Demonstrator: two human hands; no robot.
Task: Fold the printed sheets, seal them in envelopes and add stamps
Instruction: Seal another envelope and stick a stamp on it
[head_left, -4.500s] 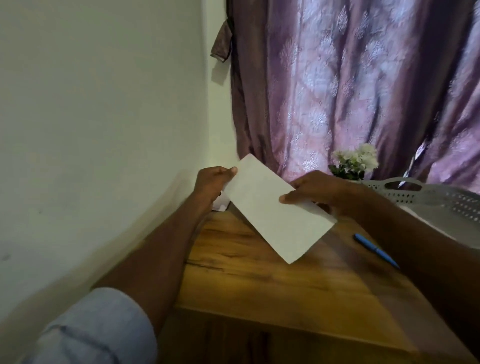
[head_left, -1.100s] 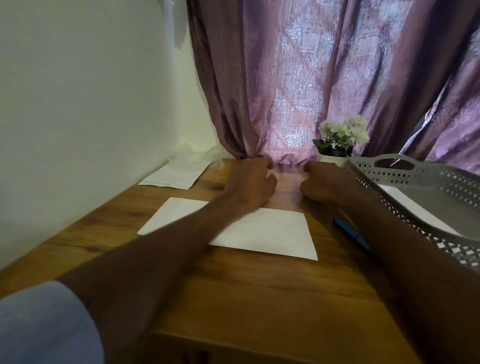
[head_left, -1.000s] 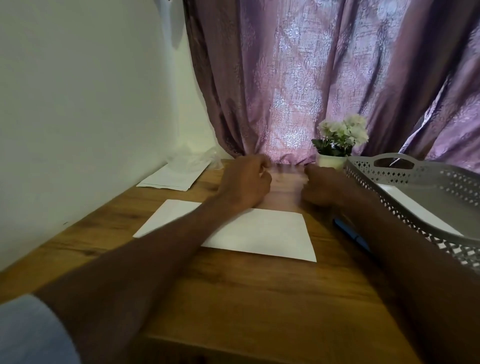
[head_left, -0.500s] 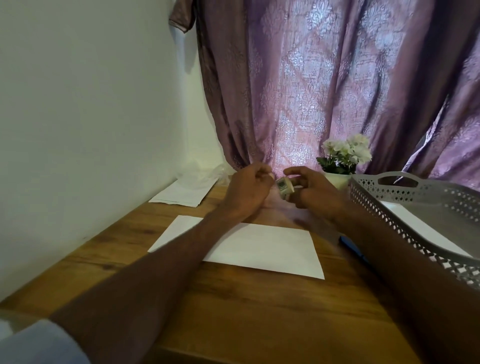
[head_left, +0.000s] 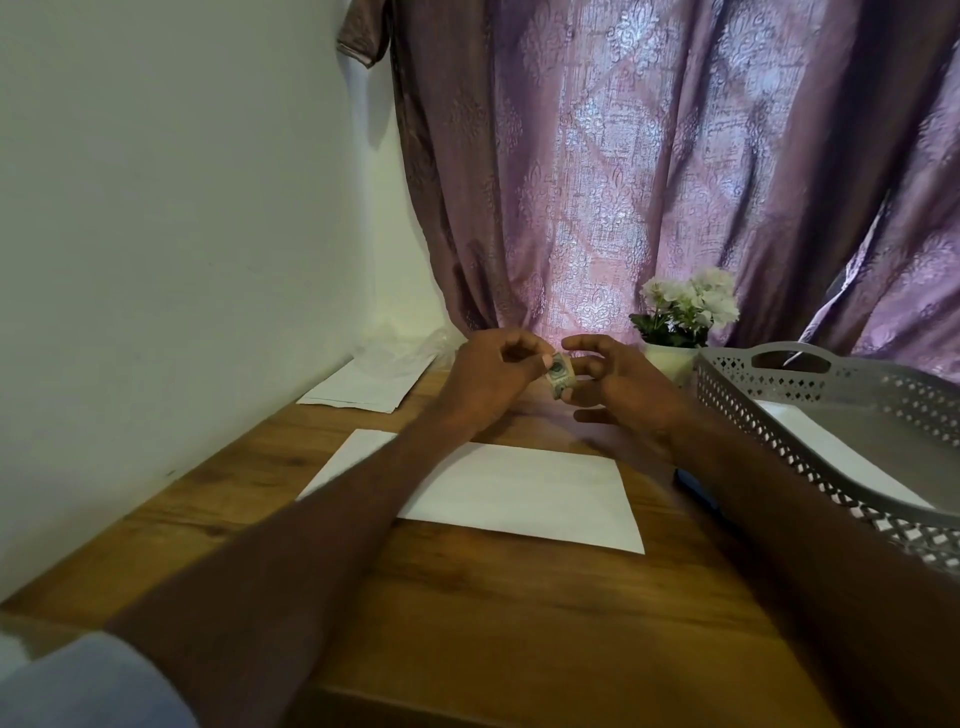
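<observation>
One white envelope lies flat on the wooden bench, face up and bare of any stamp as far as can be seen; whether its flap is sealed underneath cannot be told. Above its far edge both hands meet around a small stamp: the left hand pinches it between thumb and curled fingers, and the right hand holds its other side with its fingertips, the remaining fingers loosely spread. This looks like the stamping step for this envelope, with the stamp being readied and not yet stuck down. Further white paper rests near the wall beside some clear plastic wrap, and a white sheet lies in the grey perforated basket on the right, so more folding, sealing and stamping probably remains.
</observation>
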